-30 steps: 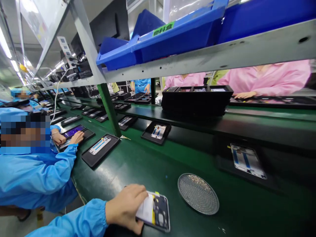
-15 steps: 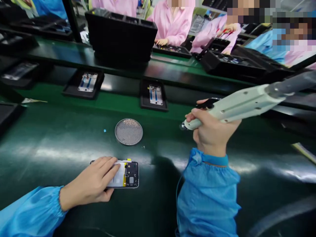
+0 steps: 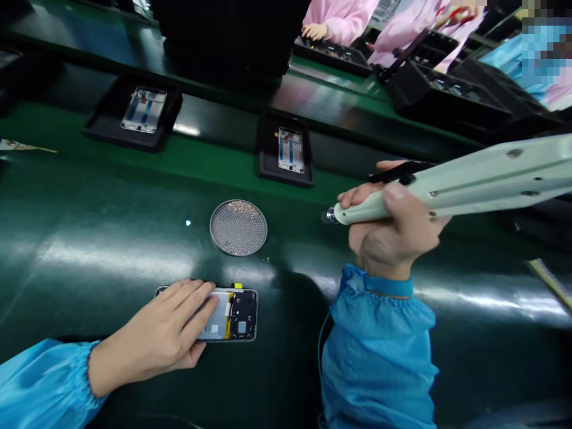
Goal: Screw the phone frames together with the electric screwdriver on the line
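My left hand (image 3: 167,328) grips an opened phone (image 3: 243,313) lying flat on the green bench, thumb along its near edge and fingers over its top. The phone's battery and black inner cover show to the right of my fingers; its left part is hidden under the hand. In my right hand (image 3: 388,232) is a pale green electric screwdriver (image 3: 482,176), held above the bench with its tip pointing left. Between the hands, beyond the phone, lies a round screw tray (image 3: 239,229) with a dimpled surface and small screws toward its far side.
Two black trays (image 3: 263,158) (image 3: 96,128) with phone frames stand on the strip beyond. A tall black box (image 3: 223,42) rises behind them. A small blue-white bit (image 3: 188,223) lies left of the screw tray. Co-workers in pink sleeves (image 3: 353,21) sit across.
The view has tipped downward and closer, so the far side has slid up. My right hand has turned the screwdriver more level. My left hand stays on the phone.
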`<state>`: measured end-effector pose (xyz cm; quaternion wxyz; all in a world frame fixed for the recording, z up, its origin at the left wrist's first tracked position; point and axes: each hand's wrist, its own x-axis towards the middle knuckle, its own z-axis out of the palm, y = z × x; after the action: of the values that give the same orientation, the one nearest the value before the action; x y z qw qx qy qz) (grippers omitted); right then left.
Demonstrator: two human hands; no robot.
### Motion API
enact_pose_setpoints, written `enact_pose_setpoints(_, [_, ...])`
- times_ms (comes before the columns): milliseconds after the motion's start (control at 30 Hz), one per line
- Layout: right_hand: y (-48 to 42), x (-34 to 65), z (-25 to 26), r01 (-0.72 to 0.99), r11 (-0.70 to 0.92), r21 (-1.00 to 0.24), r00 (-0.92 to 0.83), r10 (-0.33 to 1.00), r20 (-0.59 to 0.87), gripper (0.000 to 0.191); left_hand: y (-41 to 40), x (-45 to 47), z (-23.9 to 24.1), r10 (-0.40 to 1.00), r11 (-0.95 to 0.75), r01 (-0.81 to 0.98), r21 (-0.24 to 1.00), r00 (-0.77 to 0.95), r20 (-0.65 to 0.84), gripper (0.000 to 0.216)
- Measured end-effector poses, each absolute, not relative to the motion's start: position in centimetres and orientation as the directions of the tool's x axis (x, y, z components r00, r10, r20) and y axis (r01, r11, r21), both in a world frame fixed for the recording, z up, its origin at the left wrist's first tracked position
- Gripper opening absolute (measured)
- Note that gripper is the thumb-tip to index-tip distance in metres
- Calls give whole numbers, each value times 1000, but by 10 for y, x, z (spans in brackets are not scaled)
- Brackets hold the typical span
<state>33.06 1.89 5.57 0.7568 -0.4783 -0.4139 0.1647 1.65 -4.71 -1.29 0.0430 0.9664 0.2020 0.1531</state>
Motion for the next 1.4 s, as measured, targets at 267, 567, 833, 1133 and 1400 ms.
enact_pose_setpoints(267, [16,319,55,-74,554,-829,581,699,416,64,-48,23,-24,478,-865,397,306,838,264,55])
enact_pose_setpoints(567, [5,293,56,-36,371,-928,509,806,303,62,-28,29,-10,256,-964,222,147,923,287,48])
enact_pose_setpoints(833, [28,244,53,-62,303,-951,383,887,258,19,-12,16,-23,295,-954,250,163,874,385,44])
enact_pose_setpoints(1133, [47,224,30,-68,276,-959,361,903,234,15,-11,21,-41,344,-930,236,281,829,441,32])
enact_pose_setpoints(1400, [48,229,26,-86,254,-963,367,907,206,17,-7,21,-35,310,-939,210,271,857,412,30])
